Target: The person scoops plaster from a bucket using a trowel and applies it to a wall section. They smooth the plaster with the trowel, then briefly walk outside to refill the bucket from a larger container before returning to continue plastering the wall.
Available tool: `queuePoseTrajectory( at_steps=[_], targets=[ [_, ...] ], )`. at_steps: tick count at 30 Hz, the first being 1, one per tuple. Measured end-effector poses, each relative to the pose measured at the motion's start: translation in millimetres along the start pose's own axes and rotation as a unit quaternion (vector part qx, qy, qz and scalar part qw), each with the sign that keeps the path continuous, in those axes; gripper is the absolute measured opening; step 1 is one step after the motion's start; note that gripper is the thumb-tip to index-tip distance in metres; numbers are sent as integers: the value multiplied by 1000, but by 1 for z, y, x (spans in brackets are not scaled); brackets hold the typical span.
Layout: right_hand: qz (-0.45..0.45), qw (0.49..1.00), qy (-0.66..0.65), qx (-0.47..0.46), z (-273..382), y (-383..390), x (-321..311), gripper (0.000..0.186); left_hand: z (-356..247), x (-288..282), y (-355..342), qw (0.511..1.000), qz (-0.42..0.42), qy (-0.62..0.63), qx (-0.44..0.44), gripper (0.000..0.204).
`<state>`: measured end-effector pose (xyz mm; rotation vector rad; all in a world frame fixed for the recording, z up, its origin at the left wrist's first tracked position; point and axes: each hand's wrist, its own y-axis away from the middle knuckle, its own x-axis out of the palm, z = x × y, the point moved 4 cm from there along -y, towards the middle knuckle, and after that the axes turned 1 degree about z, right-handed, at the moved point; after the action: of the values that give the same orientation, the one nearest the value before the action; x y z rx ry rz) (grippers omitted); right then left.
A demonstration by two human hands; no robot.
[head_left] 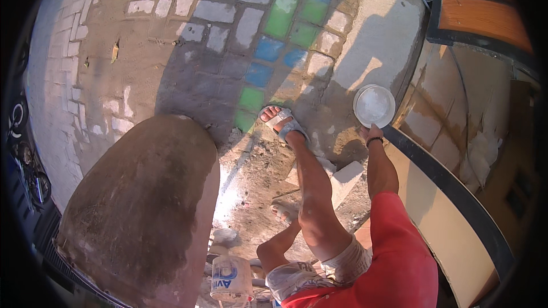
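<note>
My right hand (370,132), a dark bracelet at its wrist, grips the near rim of a round white bucket (374,104) at the right of the head view, with a pale surface inside it; whether that is liquid I cannot tell. The bucket is held over the edge of the paved ground, beside a dark metal edge (423,171). My red-sleeved arm reaches up from the lower edge. My left hand is out of sight. My sandalled foot (278,117) is on the pavers, and broken pale blocks (346,179) lie between my leg and my right arm.
A large rounded, wet-looking concrete mound (137,205) fills the lower left. A second bucket (229,285) stands at the bottom. Pavers (248,0), some painted blue and green, stretch ahead. An orange slatted panel (479,17) is at top right; motorbikes (29,177) line the far left.
</note>
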<state>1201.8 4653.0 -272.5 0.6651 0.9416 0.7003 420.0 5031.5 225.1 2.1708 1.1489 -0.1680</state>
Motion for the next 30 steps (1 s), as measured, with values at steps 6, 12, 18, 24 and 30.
queuePoseTrajectory(
  at_steps=[6,12,18,24,30],
  targets=[
    [-53,987,-63,-135,19,23,13,25,11,15,6,999,9,27,-37,31],
    [239,942,96,-213,64,199,36,49,2,-8,33,976,48,187,-104,34],
    [651,704,167,-230,93,517,60,50,-26,-11,64,941,54,318,-101,36],
    [803,445,280,-280,16,816,39,61,-48,-47,100,906,53,409,-91,36],
    [656,185,354,-640,-131,962,74,64,-119,-56,164,893,132,429,-41,44]
  ],
)
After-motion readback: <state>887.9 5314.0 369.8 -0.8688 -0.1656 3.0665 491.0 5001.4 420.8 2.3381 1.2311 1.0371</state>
